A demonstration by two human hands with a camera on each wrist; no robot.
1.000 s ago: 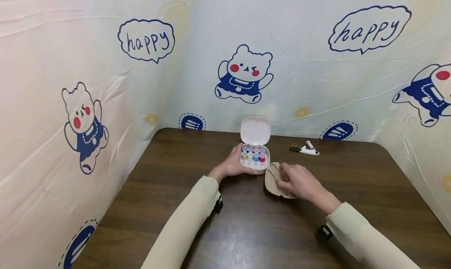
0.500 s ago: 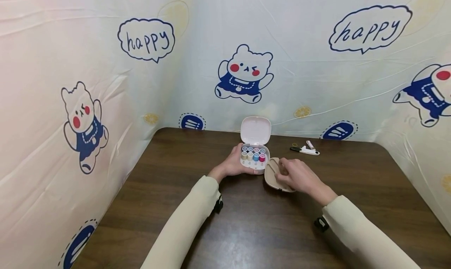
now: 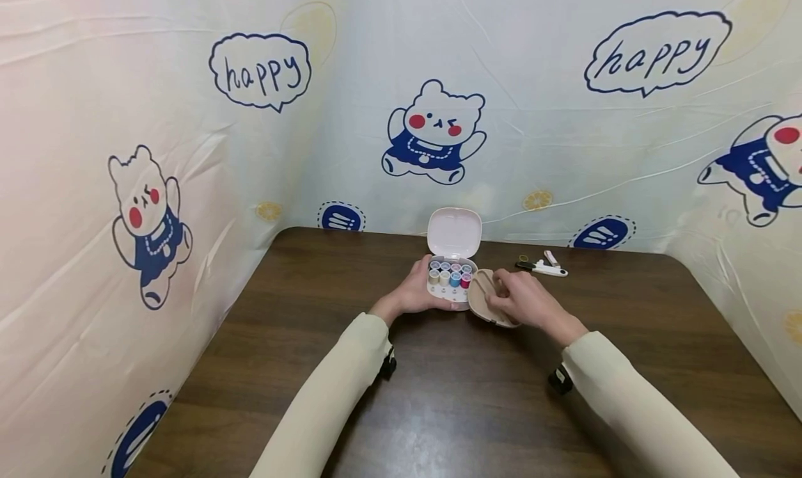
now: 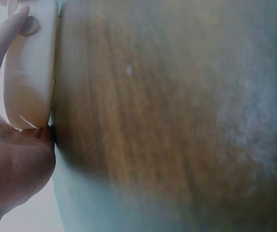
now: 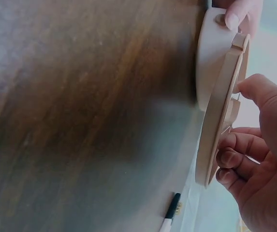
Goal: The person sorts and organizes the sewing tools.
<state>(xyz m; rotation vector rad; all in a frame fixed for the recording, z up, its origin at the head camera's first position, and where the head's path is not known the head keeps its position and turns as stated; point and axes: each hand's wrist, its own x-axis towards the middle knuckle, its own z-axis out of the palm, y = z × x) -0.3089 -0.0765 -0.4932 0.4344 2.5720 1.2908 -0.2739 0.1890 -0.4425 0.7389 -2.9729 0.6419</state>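
A small sewing box [image 3: 446, 293] stands on the table with its white lid [image 3: 454, 233] raised at the back. Several thread spools [image 3: 455, 279] in blue, cream and red sit inside it in two rows. My left hand [image 3: 415, 290] grips the box's left side, and its thumb lies along the front near a round catch [image 4: 30, 26]. My right hand [image 3: 531, 298] pinches a beige tray [image 3: 480, 301] by a raised part inside it. The tray is tilted, off the table, and covers the box's right front corner. The fingers hide part of the tray's inside.
To the right behind the tray lies a slim black-and-white tool [image 3: 542, 268]. A small pinkish-white piece [image 3: 551, 257] and a thin yellowish ring [image 3: 523, 258] lie near it. A printed cloth [image 3: 351, 151] hangs behind the brown table [image 3: 301, 311].
My right hand has lifted the beige tray and brought it back and slightly left, so that it now overlaps the box's right front corner. The left hand and the box have stayed in place.
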